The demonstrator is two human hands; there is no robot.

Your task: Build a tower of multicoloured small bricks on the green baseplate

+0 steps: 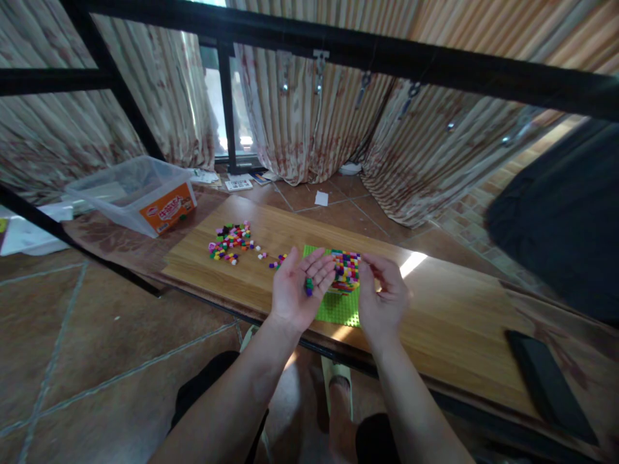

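My left hand (294,290) is turned palm up with its fingers stretched out, and a few small toy bricks (309,285), green and purple, rest in it. Just right of it stands a block of many-coloured toy bricks (347,270), built up on a green baseplate (341,312). My right hand (384,296) is at the block's right side, thumb and fingers closed together; what they pinch, if anything, is hidden. The left fingers cover part of the block and baseplate. To the left lies a loose pile of coloured bricks (232,240), with several more bricks (278,261) between it and my left hand.
A wooden board (449,322) lies along the low bench. At its left end is a clear plastic bin (120,193) with an orange label. A dark flat phone-like object (549,383) lies at the right. A black metal bar (338,42) crosses above, before the curtains (309,122).
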